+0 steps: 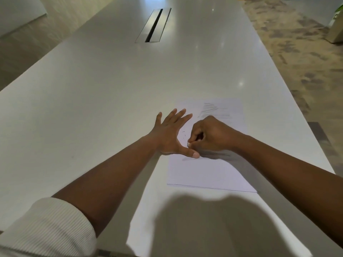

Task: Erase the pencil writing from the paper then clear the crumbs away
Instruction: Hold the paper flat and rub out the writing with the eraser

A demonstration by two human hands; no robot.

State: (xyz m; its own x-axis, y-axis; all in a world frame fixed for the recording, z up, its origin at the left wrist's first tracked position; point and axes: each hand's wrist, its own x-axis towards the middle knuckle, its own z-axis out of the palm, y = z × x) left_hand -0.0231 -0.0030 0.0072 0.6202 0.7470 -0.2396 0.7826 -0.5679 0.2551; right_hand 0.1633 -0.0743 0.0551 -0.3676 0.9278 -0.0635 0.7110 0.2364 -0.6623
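Nearest the camera, a ribbed white sleeve (46, 229) was pushed up the left forearm, and a broad shadow lay over the near edge of the pale tabletop (83, 108); just beyond it the paper (207, 173) lay flat, its long axis running away from the person toward the far end of the tabletop, its near short edge almost square to the viewer. The left hand (170, 134) rested on the sheet's left edge, fingers spread and straight, thumb pressing the page; the right hand (209, 136) was curled, its grip pinching a small pale eraser (189, 144) against the paper just beside that thumb; only the tip showed. A few dark crumbs (183, 135) lay between the hands; faint grey pencil writing (211, 110) remained on the far part of the sheet, so the erasing seemed unfinished. The risk, judged from here: a hard stroke toward the unheld right side could buckle or crease the sheet, since only the left edge was pinned; rubbing over loose crumbs might smear graphite. Farther off, a metal cable slot (154, 25) was set into the tabletop.
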